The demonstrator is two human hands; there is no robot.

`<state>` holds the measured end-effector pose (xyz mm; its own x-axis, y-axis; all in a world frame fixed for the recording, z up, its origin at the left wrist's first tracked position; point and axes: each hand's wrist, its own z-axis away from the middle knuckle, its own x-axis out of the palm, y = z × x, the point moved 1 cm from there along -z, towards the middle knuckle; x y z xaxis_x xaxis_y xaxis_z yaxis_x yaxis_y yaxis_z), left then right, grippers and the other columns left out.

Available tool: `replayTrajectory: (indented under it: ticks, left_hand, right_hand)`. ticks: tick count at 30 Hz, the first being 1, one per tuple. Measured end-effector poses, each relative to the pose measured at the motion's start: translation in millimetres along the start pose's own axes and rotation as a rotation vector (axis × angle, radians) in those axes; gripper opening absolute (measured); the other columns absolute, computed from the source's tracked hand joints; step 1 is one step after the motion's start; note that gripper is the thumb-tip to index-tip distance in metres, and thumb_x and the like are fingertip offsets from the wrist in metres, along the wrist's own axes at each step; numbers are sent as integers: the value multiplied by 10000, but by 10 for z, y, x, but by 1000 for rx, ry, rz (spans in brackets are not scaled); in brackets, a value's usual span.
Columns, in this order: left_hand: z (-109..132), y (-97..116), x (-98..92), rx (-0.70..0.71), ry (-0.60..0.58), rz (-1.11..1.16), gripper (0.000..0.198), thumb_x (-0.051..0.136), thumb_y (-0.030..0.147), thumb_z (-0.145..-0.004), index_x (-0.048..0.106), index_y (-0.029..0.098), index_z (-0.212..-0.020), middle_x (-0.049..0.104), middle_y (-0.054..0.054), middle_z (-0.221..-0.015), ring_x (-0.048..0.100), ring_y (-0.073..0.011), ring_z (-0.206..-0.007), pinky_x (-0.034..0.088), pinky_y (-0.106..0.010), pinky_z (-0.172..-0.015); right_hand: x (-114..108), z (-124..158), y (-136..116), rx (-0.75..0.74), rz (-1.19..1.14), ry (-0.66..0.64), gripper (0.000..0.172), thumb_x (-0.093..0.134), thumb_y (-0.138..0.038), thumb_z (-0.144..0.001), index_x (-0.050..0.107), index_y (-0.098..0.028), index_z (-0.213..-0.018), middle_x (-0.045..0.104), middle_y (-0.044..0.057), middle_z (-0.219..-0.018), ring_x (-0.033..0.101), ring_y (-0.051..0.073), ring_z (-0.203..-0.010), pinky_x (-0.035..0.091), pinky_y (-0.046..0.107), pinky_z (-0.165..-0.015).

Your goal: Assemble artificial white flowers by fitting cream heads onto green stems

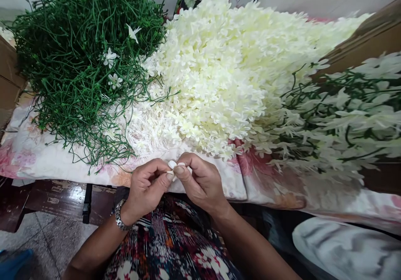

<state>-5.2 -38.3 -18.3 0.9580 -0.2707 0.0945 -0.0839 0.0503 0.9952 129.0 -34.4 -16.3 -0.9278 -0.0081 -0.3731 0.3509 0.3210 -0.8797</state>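
Observation:
Between my two hands is a small white artificial flower (172, 164), held close to the front edge of the cloth. My left hand (149, 184), with a metal watch on the wrist, pinches it from the left. From the right, my right hand (200, 179) grips its petals between thumb and forefinger. Fingers cover part of the flower, so its centre is hidden. Just beyond my hands lie thin white stamen pieces (150, 131) and a big heap of loose white-yellow flower heads (216, 71).
A tall pile of green plastic stems (78, 54) stands at the left, with a few white flowers on it. Assembled flowers on stems (351, 117) lie at the right. Cardboard boxes (376, 37) flank both sides. Floral cloth (103, 167) covers the table.

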Motion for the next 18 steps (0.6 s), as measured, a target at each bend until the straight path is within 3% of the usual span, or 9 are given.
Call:
replayTrajectory:
  ticks: [7,12,15,18]
  left_hand:
    - [-27,-72,12,-37,7,312,89,550,213,-750,545,148,-689,492,28,-573,448,-49,-420,334,-178,-409]
    - [-16,-39,-18,-59,43,333,105,563,221,-734,542,145,-664,494,25,-571,446,-52,-416,340,-184,-408]
    - [1,-24,-70,-65,120,323,95,554,213,-740,542,148,-672,480,30,-538,446,-59,-425,340,-185,-412]
    - [-3,-6,-121,-59,187,291,76,533,178,-751,542,147,-682,476,30,-529,449,-63,-439,345,-188,-425]
  right_hand:
    - [43,18,9,197,-315,-21,123,421,-224,-822,524,-183,-768,463,-44,-572,423,47,-512,352,167,-476]
    - [30,46,31,234,-259,76,123,438,-228,-815,551,-189,-786,479,-49,-551,450,53,-498,375,173,-475]
    - [-60,-19,43,150,-84,135,95,458,-187,-801,552,-195,-806,513,-45,-584,485,55,-509,393,174,-485]
    - [-166,-176,37,-74,236,152,108,495,-133,-765,567,-172,-836,572,-5,-680,531,77,-597,426,195,-549]
